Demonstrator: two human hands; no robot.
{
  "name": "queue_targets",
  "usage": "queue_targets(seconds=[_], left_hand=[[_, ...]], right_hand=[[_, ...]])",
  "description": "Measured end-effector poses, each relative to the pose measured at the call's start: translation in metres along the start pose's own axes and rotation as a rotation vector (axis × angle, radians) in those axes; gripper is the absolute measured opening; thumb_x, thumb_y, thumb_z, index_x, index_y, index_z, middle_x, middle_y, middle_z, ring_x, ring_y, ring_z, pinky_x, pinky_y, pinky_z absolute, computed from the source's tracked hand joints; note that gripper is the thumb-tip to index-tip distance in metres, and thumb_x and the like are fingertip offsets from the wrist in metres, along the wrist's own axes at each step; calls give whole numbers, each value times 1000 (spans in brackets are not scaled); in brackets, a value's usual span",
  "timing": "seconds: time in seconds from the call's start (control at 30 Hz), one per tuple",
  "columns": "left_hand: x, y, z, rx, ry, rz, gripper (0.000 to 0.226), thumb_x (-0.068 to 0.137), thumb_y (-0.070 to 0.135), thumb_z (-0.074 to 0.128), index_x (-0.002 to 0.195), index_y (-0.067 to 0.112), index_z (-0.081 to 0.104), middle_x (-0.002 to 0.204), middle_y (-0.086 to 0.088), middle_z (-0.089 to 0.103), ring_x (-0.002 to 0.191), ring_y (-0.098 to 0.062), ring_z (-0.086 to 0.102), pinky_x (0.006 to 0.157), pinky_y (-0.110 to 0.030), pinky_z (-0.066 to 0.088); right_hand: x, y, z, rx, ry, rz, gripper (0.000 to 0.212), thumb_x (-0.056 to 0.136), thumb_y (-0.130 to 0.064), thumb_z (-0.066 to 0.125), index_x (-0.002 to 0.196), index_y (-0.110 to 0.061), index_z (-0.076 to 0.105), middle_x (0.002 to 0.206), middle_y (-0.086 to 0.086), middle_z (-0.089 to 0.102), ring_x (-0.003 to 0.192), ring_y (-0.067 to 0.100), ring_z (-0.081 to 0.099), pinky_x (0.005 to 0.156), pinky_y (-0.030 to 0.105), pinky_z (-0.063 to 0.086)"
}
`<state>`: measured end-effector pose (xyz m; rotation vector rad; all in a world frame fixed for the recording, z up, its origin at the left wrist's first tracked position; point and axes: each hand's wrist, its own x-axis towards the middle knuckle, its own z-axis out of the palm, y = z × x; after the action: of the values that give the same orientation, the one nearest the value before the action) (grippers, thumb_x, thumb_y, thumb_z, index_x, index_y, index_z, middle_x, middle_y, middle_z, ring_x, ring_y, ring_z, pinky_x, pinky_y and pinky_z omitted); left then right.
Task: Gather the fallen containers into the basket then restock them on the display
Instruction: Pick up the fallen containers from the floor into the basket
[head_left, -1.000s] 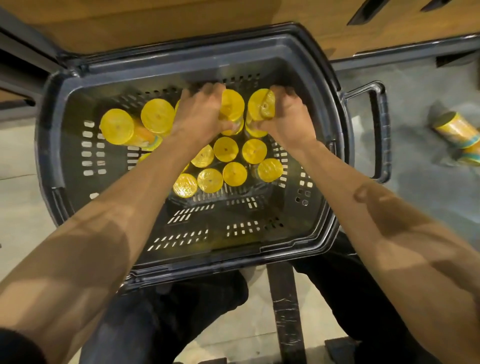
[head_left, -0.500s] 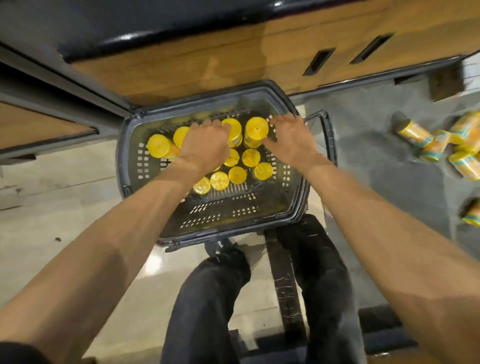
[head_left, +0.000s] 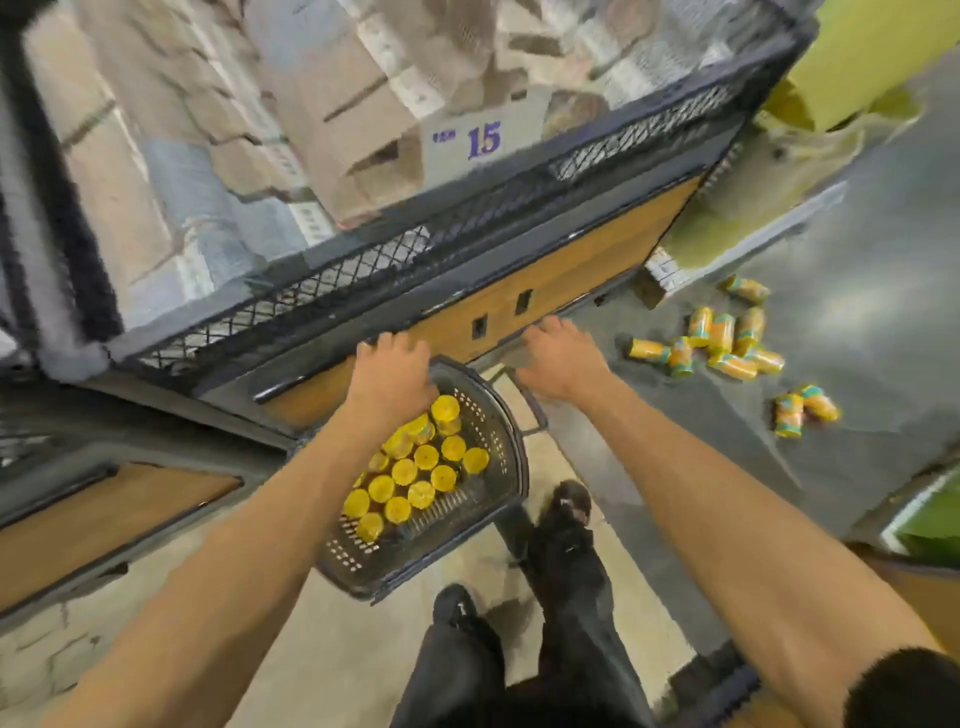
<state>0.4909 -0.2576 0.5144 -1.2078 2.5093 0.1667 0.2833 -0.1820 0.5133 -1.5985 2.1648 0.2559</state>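
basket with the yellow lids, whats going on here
A person stands over a dark basket on the floor by the display's wooden base. Yellow-lidded containers stand packed inside it. The left hand is at the basket's far rim; blur hides whether it grips. The right hand is spread and holds nothing. More fallen containers lie scattered on the floor to the right.

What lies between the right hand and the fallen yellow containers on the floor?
Only bare grey floor, in the head view, separates the open right hand from the yellow cylindrical containers with teal bands.
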Motion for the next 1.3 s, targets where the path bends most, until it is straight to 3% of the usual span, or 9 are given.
queue_targets(seconds=[0.23, 0.4, 0.8, 0.93, 1.3], left_hand=[[-12, 74, -115, 37, 165, 191, 51, 91, 46, 53, 132, 15, 47, 135, -11, 50, 129, -33, 40, 103, -52, 36], [1, 139, -162, 57, 182, 270, 54, 91, 45, 52, 136, 17, 44, 138, -11, 48, 132, -34, 38, 106, -54, 34], [34, 340, -209, 142, 150, 462, 56, 91, 47, 51, 137, 17, 40, 137, -12, 47, 128, -34, 42, 99, -47, 37], [38, 412, -211, 172, 153, 525, 58, 92, 48, 51, 141, 19, 39, 140, -11, 47, 130, -33, 41, 99, -45, 37], [69, 548, -224, 195, 153, 665, 51, 90, 45, 52, 132, 16, 50, 127, -10, 58, 118, -31, 52, 91, -43, 43]], right_hand=[[-81, 65, -75, 33, 92, 126, 53, 92, -41, 59, 135, -12, 47, 138, 14, 43, 131, 34, 36, 104, 50, 36], [-125, 133, -101, 73, 120, 206, 52, 90, -37, 58, 135, -12, 48, 139, 14, 41, 132, 34, 36, 104, 49, 36], [-228, 326, -104, 132, 160, 424, 59, 88, -49, 59, 135, -15, 50, 143, 15, 42, 131, 36, 39, 100, 46, 40], [-260, 382, -95, 158, 155, 480, 58, 89, -44, 60, 137, -15, 47, 144, 14, 40, 132, 36, 38, 102, 46, 39], [-301, 498, -79, 253, 180, 640, 60, 90, -52, 57, 138, -17, 48, 140, 12, 43, 131, 33, 39, 103, 45, 38]])
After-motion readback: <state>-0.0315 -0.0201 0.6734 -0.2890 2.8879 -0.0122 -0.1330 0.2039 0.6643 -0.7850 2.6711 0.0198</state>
